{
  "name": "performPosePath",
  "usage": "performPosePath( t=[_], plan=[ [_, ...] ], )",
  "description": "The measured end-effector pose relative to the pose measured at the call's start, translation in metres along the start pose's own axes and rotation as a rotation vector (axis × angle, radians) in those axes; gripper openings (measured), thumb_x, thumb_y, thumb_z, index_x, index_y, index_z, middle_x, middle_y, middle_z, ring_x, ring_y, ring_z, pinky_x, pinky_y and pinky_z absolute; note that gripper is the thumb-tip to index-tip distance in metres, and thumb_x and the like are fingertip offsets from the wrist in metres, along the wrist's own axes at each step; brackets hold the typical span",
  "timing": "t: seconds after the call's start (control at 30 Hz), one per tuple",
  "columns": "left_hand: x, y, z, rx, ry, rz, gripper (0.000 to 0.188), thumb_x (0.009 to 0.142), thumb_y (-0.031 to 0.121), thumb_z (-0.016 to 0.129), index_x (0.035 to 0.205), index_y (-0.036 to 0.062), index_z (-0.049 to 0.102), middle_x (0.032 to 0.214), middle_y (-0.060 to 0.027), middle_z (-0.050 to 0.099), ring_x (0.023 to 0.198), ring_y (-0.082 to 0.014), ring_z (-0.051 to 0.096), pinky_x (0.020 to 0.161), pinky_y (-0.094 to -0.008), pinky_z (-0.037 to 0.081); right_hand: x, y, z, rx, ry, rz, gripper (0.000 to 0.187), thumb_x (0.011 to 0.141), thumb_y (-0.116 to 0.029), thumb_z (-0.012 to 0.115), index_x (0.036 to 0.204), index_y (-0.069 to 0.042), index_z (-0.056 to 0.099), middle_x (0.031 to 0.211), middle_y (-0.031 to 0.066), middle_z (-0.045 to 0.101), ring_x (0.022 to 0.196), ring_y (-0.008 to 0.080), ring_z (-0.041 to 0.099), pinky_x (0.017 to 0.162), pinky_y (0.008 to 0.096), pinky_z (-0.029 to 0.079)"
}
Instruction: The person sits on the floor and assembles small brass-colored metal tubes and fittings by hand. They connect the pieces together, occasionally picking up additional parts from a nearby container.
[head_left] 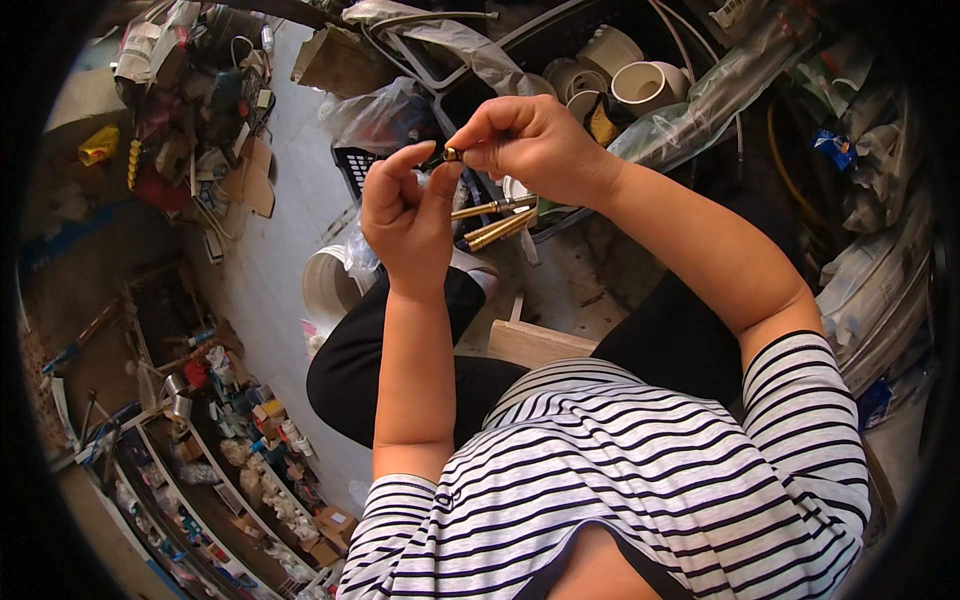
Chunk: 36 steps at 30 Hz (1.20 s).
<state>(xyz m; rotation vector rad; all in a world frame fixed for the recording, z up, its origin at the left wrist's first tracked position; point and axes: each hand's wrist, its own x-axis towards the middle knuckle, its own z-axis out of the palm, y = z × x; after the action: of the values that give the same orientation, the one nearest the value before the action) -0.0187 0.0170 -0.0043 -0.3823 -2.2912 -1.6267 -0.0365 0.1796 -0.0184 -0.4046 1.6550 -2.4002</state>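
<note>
A small brass-coloured fitting (452, 155) is held up in front of me, between the fingertips of both hands. My right hand (545, 148) pinches its right end with thumb and forefinger. On the other side, my left hand (408, 215) has its thumb and forefinger closing on the fitting's left end, its remaining fingers curled. The fingertips cover much of the piece, so its exact shape is hidden. Just below my hands lie several brass rods or tubes (500, 230), one with a darker metal part.
Behind my hands stands a black crate (455, 75) with clear plastic bags and white cylindrical cups (640, 85). A white bucket (328, 282) is by my left knee, a wooden board (530, 343) between my legs. Cluttered shelves (190, 490) and heaped odds and ends (195, 130) line the left.
</note>
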Motion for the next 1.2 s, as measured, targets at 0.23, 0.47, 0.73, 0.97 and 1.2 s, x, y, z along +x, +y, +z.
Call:
performPosePath(
  t=[0.23, 0.47, 0.73, 0.97, 1.2],
  plan=[
    [0.003, -0.002, -0.01, 0.03, -0.19, 0.057, 0.022, 0.078, -0.005, 0.064, 0.099, 0.0018, 0.059, 0.073, 0.0059, 0.046, 0.063, -0.0006, 0.037, 0.055, -0.0138, 0.028, -0.001, 0.001, -0.005, -0.013, -0.06, -0.016, 0.013, 0.079, 0.0, 0.062, 0.088, -0.004, 0.053, 0.071, -0.0003, 0.056, 0.062, 0.0053, 0.051, 0.057, 0.0192, 0.043],
    [0.016, 0.018, -0.017, -0.251, -0.451, -0.156, 0.018, 0.079, -0.008, 0.059, 0.094, 0.0003, 0.055, 0.075, 0.0047, 0.048, 0.065, -0.002, 0.042, 0.057, -0.0154, 0.034, -0.001, -0.004, -0.009, 0.061, -0.18, -0.027, 0.03, 0.076, 0.002, 0.063, 0.083, -0.009, 0.036, 0.068, 0.0003, 0.053, 0.062, 0.0061, 0.051, 0.056, 0.0195, 0.042],
    [0.022, 0.014, -0.017, -0.087, -0.486, 0.01, 0.015, 0.076, -0.009, 0.059, 0.089, -0.0008, 0.06, 0.077, 0.0001, 0.049, 0.066, -0.007, 0.047, 0.061, -0.0185, 0.039, -0.002, -0.007, -0.01, 0.01, -0.171, -0.034, 0.033, 0.074, 0.003, 0.065, 0.078, -0.009, 0.034, 0.068, 0.0002, 0.053, 0.062, 0.005, 0.05, 0.055, 0.0196, 0.042],
    [0.022, 0.01, -0.017, -0.056, -0.489, 0.028, 0.017, 0.075, -0.008, 0.06, 0.089, 0.0003, 0.063, 0.073, -0.0003, 0.045, 0.065, -0.0081, 0.046, 0.059, -0.0194, 0.038, -0.001, -0.003, -0.012, 0.007, -0.197, -0.055, 0.034, 0.074, 0.002, 0.066, 0.077, -0.009, 0.034, 0.069, 0.001, 0.054, 0.064, 0.005, 0.051, 0.056, 0.0195, 0.042],
    [0.021, 0.021, -0.022, -0.048, -0.434, -0.056, 0.022, 0.07, -0.007, 0.065, 0.09, 0.0023, 0.065, 0.07, 0.0006, 0.045, 0.061, -0.0073, 0.044, 0.055, -0.019, 0.036, -0.001, -0.006, -0.012, 0.089, -0.246, -0.084, 0.031, 0.075, 0.003, 0.066, 0.081, -0.007, 0.037, 0.073, 0.0033, 0.057, 0.068, 0.0064, 0.055, 0.061, 0.0194, 0.046]
  ],
)
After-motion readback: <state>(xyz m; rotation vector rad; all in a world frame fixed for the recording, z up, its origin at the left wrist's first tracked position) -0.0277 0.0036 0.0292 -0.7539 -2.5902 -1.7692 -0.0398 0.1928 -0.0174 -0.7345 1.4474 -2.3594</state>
